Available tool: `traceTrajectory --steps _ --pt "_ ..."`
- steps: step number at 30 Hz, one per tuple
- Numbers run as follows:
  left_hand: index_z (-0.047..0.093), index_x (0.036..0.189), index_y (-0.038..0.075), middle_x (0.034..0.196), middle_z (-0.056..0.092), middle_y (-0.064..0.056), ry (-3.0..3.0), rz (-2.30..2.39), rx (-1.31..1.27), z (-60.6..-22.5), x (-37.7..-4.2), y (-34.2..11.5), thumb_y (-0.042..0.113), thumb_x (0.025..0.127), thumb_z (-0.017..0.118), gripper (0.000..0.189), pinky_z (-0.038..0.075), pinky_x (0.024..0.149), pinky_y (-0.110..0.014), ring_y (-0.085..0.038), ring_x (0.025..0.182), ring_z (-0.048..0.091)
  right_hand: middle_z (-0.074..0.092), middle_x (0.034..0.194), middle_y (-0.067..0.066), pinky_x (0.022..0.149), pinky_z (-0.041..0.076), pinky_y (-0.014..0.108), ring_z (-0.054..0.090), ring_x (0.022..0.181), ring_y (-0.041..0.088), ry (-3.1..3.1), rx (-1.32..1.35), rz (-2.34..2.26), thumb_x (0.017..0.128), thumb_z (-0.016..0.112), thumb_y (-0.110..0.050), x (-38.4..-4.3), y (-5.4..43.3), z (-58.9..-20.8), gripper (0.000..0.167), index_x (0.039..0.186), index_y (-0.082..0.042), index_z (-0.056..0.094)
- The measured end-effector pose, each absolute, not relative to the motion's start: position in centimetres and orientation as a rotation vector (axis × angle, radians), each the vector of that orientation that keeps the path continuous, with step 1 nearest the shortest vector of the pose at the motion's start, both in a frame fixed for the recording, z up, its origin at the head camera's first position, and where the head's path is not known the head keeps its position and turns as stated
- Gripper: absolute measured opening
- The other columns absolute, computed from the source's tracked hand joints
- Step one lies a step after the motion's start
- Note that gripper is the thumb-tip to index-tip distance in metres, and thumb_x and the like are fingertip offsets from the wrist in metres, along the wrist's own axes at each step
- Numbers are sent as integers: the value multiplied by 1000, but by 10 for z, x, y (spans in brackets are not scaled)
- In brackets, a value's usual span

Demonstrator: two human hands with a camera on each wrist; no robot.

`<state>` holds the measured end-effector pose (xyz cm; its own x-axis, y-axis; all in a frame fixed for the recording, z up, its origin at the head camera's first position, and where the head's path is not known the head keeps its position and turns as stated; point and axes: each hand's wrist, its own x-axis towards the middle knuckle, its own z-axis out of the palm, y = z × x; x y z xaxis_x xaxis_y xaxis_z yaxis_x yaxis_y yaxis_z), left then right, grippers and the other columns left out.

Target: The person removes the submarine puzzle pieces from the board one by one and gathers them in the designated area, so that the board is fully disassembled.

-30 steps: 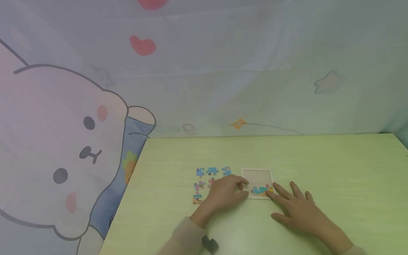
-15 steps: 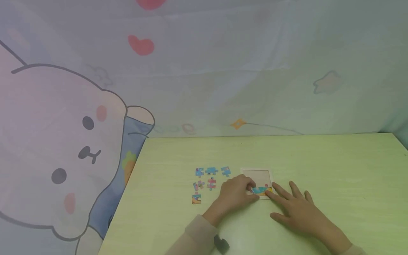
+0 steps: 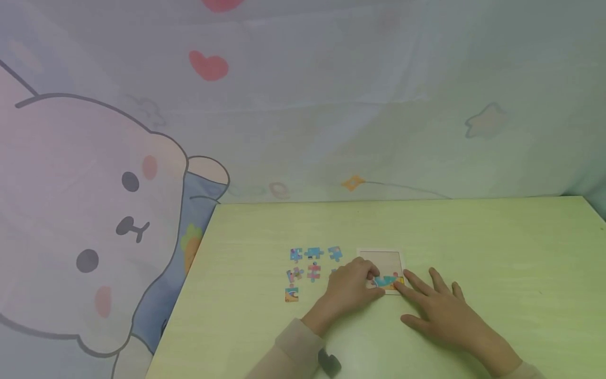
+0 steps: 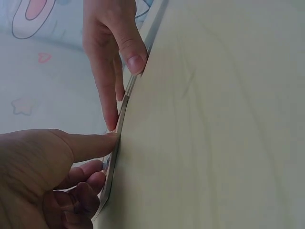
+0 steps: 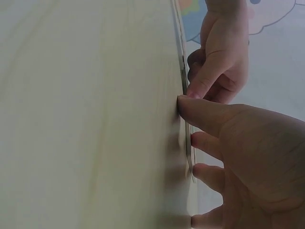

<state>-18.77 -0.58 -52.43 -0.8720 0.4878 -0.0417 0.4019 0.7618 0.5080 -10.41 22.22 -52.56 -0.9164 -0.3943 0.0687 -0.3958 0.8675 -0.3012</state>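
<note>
A square jigsaw tray (image 3: 379, 259) with a pale rim lies on the table, teal and yellow jigsaw pieces along its near side. My left hand (image 3: 350, 284) is over the tray's near left corner, thumb and curled fingers about the left end of the teal jigsaw piece (image 3: 385, 281); the fingers partly hide that end. In the left wrist view, the left thumb (image 4: 93, 145) lies at the tray's edge. My right hand (image 3: 440, 313) has its fingers spread, the index fingertip at the tray's near right corner and the other fingers beyond its right side.
Several loose jigsaw pieces (image 3: 314, 272) lie in rows left of the tray; the left hand partly hides one. The light green table (image 3: 497, 237) meets a patterned cloth (image 3: 303, 131) at its back edge.
My left hand has moved right, farther over the tray, to the left end of the teal jigsaw piece, then stayed there. The right hand has kept its place.
</note>
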Motion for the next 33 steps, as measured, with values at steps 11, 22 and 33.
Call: traceTrajectory --steps 11,22,33 --pt "71 112 21 94 62 16 2781 785 687 -523 -186 -6 37 88 83 31 47 67 -23 -1 79 56 41 163 7 92 29 87 31 142 61 -3036 637 475 97 67 -53 -104 222 -525 66 154 -22 53" --pt "73 103 24 87 69 19 2750 990 731 -525 -189 -11 23 92 74 11 47 69 -22 2 78 62 42 162 7 91 30 87 32 141 62 -3029 648 454 97 67 -54 -105 223 -528 67 154 -21 53" --pt "74 100 23 85 68 20 2712 1089 668 -515 -177 -43 21 90 73 10 46 67 -24 0 77 61 43 161 7 91 31 87 34 140 62 -3020 646 452 96 68 -54 -104 223 -529 67 154 -22 53"
